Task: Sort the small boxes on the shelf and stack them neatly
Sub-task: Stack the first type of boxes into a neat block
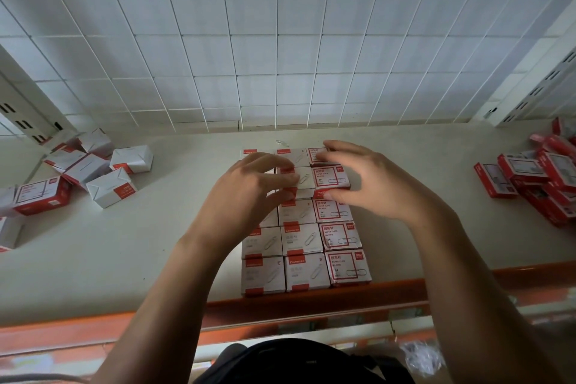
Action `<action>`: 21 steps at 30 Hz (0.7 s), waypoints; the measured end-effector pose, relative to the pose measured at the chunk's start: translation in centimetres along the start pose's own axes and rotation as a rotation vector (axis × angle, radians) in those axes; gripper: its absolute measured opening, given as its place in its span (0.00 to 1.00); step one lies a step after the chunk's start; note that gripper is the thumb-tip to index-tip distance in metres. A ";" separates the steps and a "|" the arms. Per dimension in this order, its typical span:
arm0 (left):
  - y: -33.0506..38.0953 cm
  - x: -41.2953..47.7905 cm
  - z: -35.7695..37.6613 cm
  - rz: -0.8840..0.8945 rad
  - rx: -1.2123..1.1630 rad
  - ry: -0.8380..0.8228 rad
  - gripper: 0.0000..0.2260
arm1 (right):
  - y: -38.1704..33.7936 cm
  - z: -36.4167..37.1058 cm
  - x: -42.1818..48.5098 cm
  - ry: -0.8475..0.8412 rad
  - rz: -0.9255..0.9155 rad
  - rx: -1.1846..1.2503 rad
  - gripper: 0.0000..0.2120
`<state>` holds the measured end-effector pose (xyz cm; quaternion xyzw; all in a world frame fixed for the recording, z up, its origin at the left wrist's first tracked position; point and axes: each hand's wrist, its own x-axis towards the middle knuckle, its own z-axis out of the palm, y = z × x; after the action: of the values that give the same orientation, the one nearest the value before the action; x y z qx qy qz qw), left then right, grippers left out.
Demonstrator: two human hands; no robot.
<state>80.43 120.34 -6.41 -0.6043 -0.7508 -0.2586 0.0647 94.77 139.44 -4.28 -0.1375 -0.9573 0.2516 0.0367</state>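
Red-white boxes [307, 246], neat grid, seemingly stacked

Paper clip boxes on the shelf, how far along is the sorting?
Partly done. A three-column block sits neatly mid-shelf. Left hand and right hand are at its far rows, around a raised box. The left pile and right pile remain unsorted.

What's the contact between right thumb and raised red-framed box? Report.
Touching. Head view: thumb of the right hand lies against the near edge of the raised red-framed box, no gap.
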 end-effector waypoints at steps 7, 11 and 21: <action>0.7 -0.1 0.2 -0.056 0.023 0.008 0.11 | -0.1 0.2 -0.2 0.003 -0.001 -0.023 0.34; 1.2 -1.2 -0.1 -0.116 0.050 0.053 0.14 | -1.2 0.4 -1.2 0.154 -0.060 -0.067 0.31; 0.8 -7.7 -2.3 -0.292 0.124 0.170 0.11 | -8.7 4.5 -1.7 0.251 -0.302 0.083 0.18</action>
<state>82.72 112.67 -7.33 -0.4596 -0.8370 -0.2687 0.1266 93.62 129.55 -3.87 -0.0209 -0.9437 0.2633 0.1990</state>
